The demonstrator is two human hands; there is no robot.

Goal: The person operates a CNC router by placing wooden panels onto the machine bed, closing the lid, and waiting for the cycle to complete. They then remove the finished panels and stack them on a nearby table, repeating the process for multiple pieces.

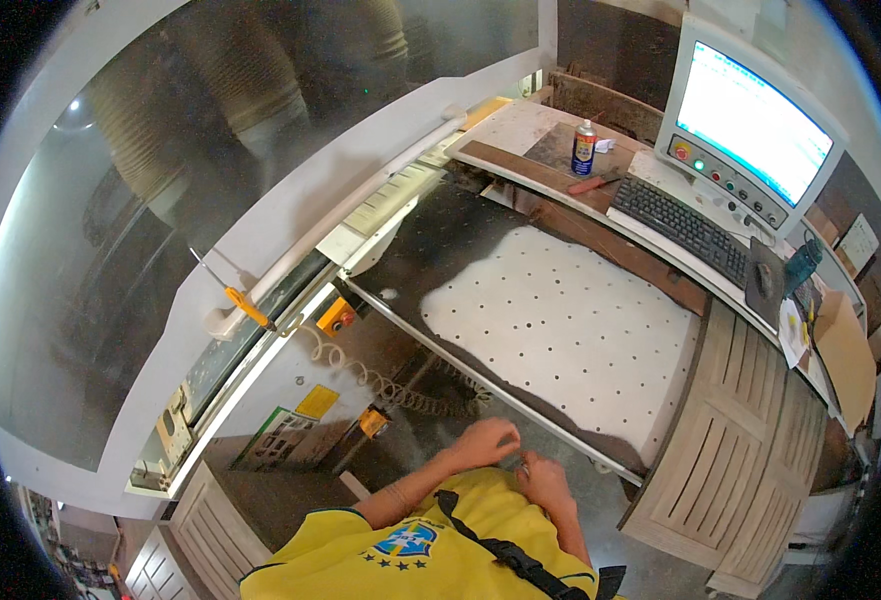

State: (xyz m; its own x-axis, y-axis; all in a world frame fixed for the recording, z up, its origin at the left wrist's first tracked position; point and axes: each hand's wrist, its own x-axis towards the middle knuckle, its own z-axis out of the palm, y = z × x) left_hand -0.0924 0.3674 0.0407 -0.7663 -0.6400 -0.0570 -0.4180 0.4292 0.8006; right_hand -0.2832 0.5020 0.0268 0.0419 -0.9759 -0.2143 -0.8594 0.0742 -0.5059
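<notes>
I see my left hand point(483, 441) and right hand point(543, 483) meeting by the perforated machine bed point(560, 330), fingers curled narrow; what they hold, I cannot tell.

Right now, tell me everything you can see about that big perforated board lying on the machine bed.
The perforated board is a large flat panel lying level on the machine bed, dotted with a regular grid of small dark holes. Its middle is pale, as if coated with dust, while the far-left part and the near edge look dark and bare. A metal rail runs along its near edge. Slatted wooden panels stand against its right side. Nothing rests on top. Both the left hand and right hand are close together just short of its near edge, not touching it.
</notes>
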